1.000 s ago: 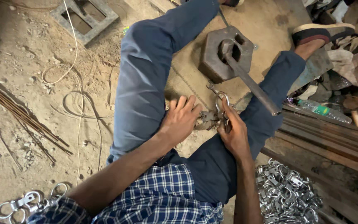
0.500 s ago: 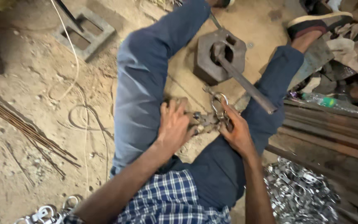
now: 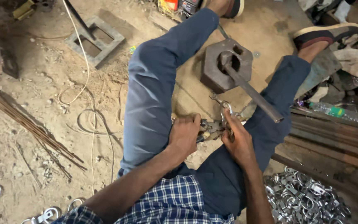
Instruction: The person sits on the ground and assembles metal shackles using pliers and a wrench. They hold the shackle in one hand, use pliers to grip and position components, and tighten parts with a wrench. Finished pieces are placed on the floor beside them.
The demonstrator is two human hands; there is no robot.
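head cam | looks steeply down from above | close over both hands and lap | sandy floor [image 3: 42,124] around | single view

Small silvery bent-metal ring clip [image 3: 225,111]: upright, loop topmost, at 1 o'clock of frame centre, between knees. Dark-jawed pliers with yellow-marked handles [image 3: 207,129]: lying horizontal, jaws touching clip base, at 3 o'clock of centre.

Steel block [image 3: 218,68] beyond hands, clasp heap [image 3: 307,201] (perhaps hooks) right
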